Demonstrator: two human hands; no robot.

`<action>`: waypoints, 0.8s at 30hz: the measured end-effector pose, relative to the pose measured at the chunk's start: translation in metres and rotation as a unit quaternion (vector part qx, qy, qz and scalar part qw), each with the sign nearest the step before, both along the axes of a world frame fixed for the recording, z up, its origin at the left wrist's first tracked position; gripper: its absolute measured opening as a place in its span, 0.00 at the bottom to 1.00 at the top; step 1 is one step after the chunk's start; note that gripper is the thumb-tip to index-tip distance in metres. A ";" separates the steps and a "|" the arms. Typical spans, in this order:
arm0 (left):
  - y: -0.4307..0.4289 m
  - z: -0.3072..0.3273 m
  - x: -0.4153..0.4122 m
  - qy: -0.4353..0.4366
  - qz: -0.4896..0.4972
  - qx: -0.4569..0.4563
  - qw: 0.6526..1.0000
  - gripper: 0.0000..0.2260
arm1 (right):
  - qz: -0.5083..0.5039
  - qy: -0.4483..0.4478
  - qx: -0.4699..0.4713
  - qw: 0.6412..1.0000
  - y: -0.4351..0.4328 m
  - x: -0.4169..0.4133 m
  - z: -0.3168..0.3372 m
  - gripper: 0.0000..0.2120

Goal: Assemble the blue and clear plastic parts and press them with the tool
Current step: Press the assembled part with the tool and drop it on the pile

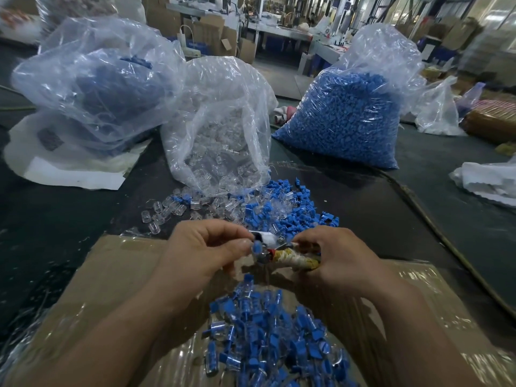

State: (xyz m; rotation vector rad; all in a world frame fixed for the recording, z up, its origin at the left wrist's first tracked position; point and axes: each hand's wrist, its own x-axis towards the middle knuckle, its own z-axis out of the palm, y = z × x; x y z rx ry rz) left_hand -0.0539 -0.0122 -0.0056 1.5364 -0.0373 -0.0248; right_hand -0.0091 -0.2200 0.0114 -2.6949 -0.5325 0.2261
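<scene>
Blue, a small plastic part is pinched between thumb and forefinger of the left hand, above the near cardboard box. It is held at the metal head of the tool, whose tape-wrapped handle is enclosed by the curled fingers of the right hand. Assembled pieces are heaped in the box below. Loose blue and clear parts are scattered farther off, before a bag of clear parts; a bag of blue parts is seen far right.
</scene>
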 end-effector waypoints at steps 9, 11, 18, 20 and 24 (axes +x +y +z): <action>-0.002 0.007 -0.005 -0.009 -0.173 0.103 0.979 0.06 | 0.014 0.018 -0.041 0.999 0.002 0.001 -0.004 0.23; -0.002 0.007 -0.006 -0.023 -0.200 0.121 0.972 0.08 | 0.018 0.021 -0.060 0.998 0.002 0.002 -0.007 0.26; -0.001 0.001 -0.002 -0.034 -0.053 0.109 0.992 0.04 | 0.032 0.069 -0.069 0.995 -0.001 0.005 -0.010 0.38; -0.001 -0.002 0.001 -0.038 0.060 0.131 0.989 0.09 | 0.030 0.083 -0.060 0.994 -0.002 0.005 -0.009 0.39; 0.005 -0.010 0.007 -0.087 0.184 0.283 0.937 0.10 | 0.014 0.094 -0.034 0.995 -0.003 0.003 -0.005 0.36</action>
